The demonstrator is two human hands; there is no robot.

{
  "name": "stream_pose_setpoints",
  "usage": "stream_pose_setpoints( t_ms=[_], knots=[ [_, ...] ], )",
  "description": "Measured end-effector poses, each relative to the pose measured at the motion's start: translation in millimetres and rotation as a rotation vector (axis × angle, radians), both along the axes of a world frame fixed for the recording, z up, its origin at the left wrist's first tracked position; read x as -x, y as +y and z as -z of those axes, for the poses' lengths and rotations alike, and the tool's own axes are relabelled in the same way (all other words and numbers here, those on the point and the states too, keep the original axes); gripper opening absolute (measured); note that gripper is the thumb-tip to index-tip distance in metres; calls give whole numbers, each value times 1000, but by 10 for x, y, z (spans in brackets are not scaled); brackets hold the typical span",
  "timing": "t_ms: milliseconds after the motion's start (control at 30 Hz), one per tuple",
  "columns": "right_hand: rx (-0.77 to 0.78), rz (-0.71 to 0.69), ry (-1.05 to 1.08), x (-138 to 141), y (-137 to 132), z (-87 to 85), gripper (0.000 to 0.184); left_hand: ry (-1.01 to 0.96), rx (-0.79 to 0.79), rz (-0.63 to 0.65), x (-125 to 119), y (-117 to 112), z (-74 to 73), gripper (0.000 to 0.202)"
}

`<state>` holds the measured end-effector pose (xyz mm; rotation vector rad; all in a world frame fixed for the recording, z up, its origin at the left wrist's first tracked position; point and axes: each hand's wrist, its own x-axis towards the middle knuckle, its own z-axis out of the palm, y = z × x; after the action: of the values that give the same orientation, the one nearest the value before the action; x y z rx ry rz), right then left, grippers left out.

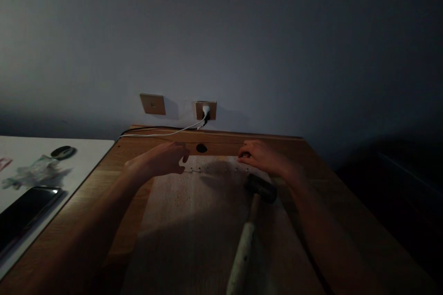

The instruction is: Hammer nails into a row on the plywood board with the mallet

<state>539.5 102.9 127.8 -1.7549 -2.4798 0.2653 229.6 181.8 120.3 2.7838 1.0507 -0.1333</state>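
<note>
A pale wooden board (194, 221) lies on a brown wooden desk (346, 221). A row of small nails (214, 169) stands along the board's far edge. My left hand (166, 159) hovers at the left end of that row, fingers curled in a loose pinch with nothing visible in them. My right hand (259, 154) rests at the right end of the row, fingers curled down on the board's far edge. A hammer (254, 221) with a dark head and pale handle lies on the board just beneath my right wrist, untouched.
A white table (86, 156) at the left carries a dark phone (24, 214), crumpled wrapping and a dark round object. On the wall behind are two sockets; a white charger (206, 111) is plugged in, its cable running left along the desk's back edge.
</note>
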Motion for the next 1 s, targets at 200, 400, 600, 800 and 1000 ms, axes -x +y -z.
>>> stream_pose_setpoints(
  t_ms=[200, 400, 600, 800, 1000],
  knots=[
    [8, -31, -13, 102, -48, 66, 15, 22, 38, 6, -29, -7, -9, 19],
    [55, -25, -87, 282, -57, 190, 15, 26, 46, 28, -54, -5, 76, 21],
    [79, -15, -138, 363, -58, 199, 16, 47, 36, 34, -49, 3, 121, 20],
    [41, 1, -196, 400, -51, 267, 18, 50, 62, 30, -57, -1, 67, 21],
    [7, -3, -269, 423, -53, 300, 17, 92, 110, -9, -57, 16, 59, 23]
  ],
)
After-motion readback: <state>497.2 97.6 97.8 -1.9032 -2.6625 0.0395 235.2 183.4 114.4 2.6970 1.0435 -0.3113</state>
